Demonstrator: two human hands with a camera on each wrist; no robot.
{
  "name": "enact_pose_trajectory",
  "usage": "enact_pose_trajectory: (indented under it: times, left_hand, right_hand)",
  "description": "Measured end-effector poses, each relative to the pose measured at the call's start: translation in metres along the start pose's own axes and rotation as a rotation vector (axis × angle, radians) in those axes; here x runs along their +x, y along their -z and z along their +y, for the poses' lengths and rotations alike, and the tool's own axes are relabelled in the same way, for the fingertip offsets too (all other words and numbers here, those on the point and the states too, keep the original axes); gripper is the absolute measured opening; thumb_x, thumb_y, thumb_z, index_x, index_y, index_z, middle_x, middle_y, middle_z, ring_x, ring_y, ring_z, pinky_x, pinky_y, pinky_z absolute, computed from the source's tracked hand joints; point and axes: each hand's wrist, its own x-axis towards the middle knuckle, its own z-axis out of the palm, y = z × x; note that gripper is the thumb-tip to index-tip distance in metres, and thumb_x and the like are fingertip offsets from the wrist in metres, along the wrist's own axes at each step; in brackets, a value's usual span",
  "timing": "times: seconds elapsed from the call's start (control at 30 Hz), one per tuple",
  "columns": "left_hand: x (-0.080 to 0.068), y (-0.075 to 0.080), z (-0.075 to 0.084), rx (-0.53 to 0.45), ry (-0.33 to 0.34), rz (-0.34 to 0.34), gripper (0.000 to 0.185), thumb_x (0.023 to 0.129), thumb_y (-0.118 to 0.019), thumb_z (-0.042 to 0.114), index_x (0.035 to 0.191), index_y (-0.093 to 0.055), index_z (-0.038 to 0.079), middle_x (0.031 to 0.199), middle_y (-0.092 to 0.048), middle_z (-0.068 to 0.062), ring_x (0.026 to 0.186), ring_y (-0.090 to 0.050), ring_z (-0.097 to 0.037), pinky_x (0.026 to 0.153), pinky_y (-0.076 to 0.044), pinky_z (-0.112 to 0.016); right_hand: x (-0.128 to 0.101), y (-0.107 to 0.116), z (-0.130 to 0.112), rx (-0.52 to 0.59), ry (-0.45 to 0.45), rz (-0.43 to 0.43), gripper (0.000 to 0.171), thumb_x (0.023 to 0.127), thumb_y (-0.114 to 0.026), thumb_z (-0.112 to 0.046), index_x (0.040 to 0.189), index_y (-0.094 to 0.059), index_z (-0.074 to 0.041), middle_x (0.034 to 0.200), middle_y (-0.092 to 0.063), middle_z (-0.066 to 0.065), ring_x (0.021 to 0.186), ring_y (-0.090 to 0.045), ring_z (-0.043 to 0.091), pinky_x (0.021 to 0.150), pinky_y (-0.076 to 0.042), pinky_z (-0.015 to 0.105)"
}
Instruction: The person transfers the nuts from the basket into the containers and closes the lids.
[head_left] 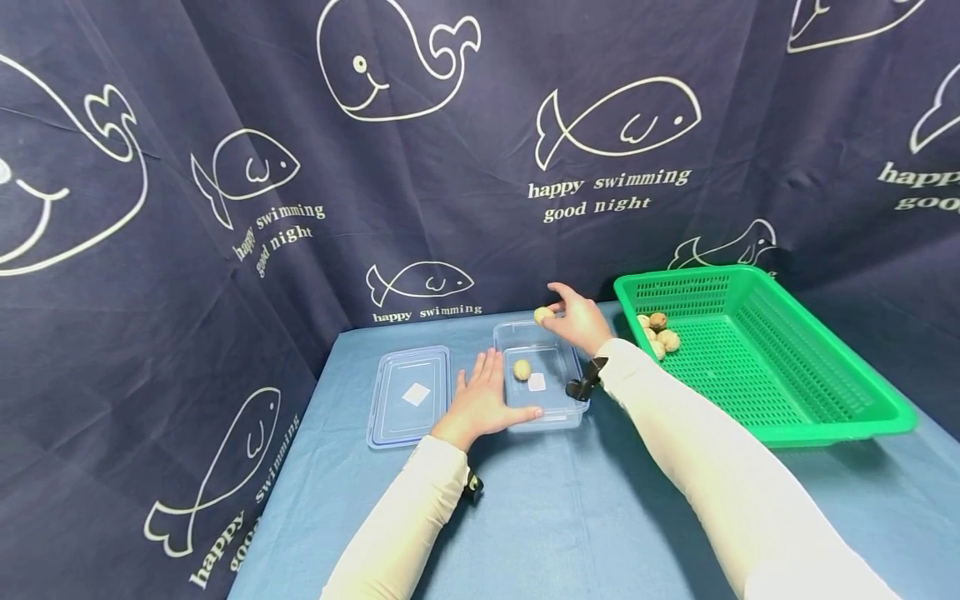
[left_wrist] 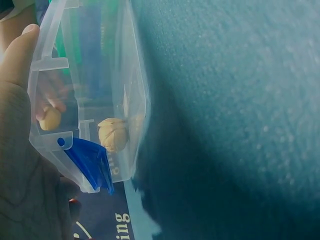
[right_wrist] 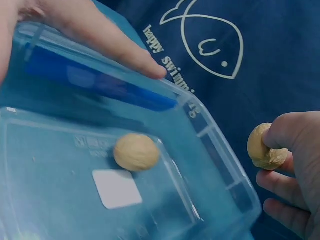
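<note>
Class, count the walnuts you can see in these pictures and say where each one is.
6: one walnut pinched in the right hand, one lying in the clear container, and four in the green basket's far corner. More may be hidden among them.

"What is behind the table?"

"A big dark blue curtain [head_left: 465, 150]. It hangs all around, at the back and on both sides. It has white fish and whales drawn on it, and the words 'happy swimming good night'."

"And the table?"

"The table [head_left: 600, 517] has a blue cloth on it. The curtain comes down to its edges. The light is soft and even."
</note>
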Motion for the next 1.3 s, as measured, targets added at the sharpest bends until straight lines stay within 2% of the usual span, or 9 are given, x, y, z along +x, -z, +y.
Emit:
enact_pose_trajectory:
  times: [0.3,0.53,0.63,0.9,1.07,1.2,1.3]
  left_hand:
    - [0.000,-0.002,0.002,-0.008,0.006,-0.008,0.130,0.073,-0.058,0.088,0.163,-0.010,0.006,0.170,-0.008,-0.011,0.156,-0.003,-0.025,0.120,-0.011,-0.062]
    - [0.001,-0.004,0.002,-0.005,0.011,-0.014,0.132,0.072,-0.057,0.089,0.163,-0.008,0.007,0.170,-0.006,-0.010,0.156,-0.001,-0.024,0.120,-0.011,-0.062]
    - [0.001,-0.004,0.001,-0.007,0.015,-0.017,0.131,0.072,-0.057,0.089,0.163,-0.008,0.008,0.170,-0.006,-0.009,0.156,-0.002,-0.025,0.120,-0.011,-0.062]
    - [0.003,-0.003,-0.001,-0.009,0.023,-0.028,0.131,0.073,-0.057,0.088,0.163,-0.008,0.008,0.170,-0.005,-0.009,0.156,-0.003,-0.026,0.119,-0.010,-0.063]
    - [0.006,-0.005,-0.002,-0.001,0.039,-0.048,0.133,0.071,-0.056,0.090,0.164,-0.006,0.009,0.171,-0.002,-0.007,0.156,-0.001,-0.024,0.120,-0.009,-0.061]
    - [0.006,-0.006,-0.003,-0.002,0.040,-0.051,0.133,0.071,-0.057,0.090,0.163,-0.007,0.009,0.170,-0.002,-0.006,0.156,-0.002,-0.026,0.120,-0.009,-0.061]
    - [0.007,-0.006,-0.004,-0.006,0.044,-0.052,0.133,0.071,-0.058,0.090,0.164,-0.006,0.009,0.170,-0.002,-0.006,0.156,-0.001,-0.025,0.120,-0.008,-0.061]
  right_hand:
    - [-0.001,-0.019,-0.007,-0.016,0.007,-0.051,0.068,0.087,-0.073,-0.021,0.149,-0.048,-0.012,0.119,-0.072,0.015,0.111,-0.067,0.034,0.097,-0.049,0.050]
    - [-0.001,-0.020,-0.008,0.004,0.045,-0.073,0.073,0.089,-0.076,-0.028,0.153,-0.044,-0.014,0.121,-0.072,0.015,0.114,-0.066,0.035,0.100,-0.048,0.051]
    - [-0.001,-0.017,-0.008,0.032,0.059,-0.061,0.077,0.089,-0.077,-0.032,0.154,-0.042,-0.013,0.122,-0.071,0.017,0.110,-0.068,0.034,0.099,-0.049,0.051]
    - [0.000,0.005,-0.006,0.119,0.092,-0.023,0.077,0.090,-0.078,-0.030,0.155,-0.041,-0.013,0.120,-0.071,0.018,0.101,-0.072,0.034,0.091,-0.054,0.050]
    - [0.005,0.024,0.007,0.152,0.119,0.028,0.072,0.090,-0.078,-0.026,0.152,-0.045,-0.011,0.114,-0.072,0.019,0.100,-0.071,0.037,0.089,-0.055,0.051]
    - [0.006,0.040,0.022,0.194,0.114,0.051,0.071,0.091,-0.078,-0.024,0.152,-0.045,-0.011,0.116,-0.070,0.022,0.103,-0.069,0.040,0.092,-0.053,0.053]
    - [0.004,0.052,0.035,0.224,0.118,0.065,0.071,0.091,-0.077,-0.023,0.153,-0.044,-0.012,0.119,-0.068,0.024,0.105,-0.068,0.040,0.090,-0.054,0.048]
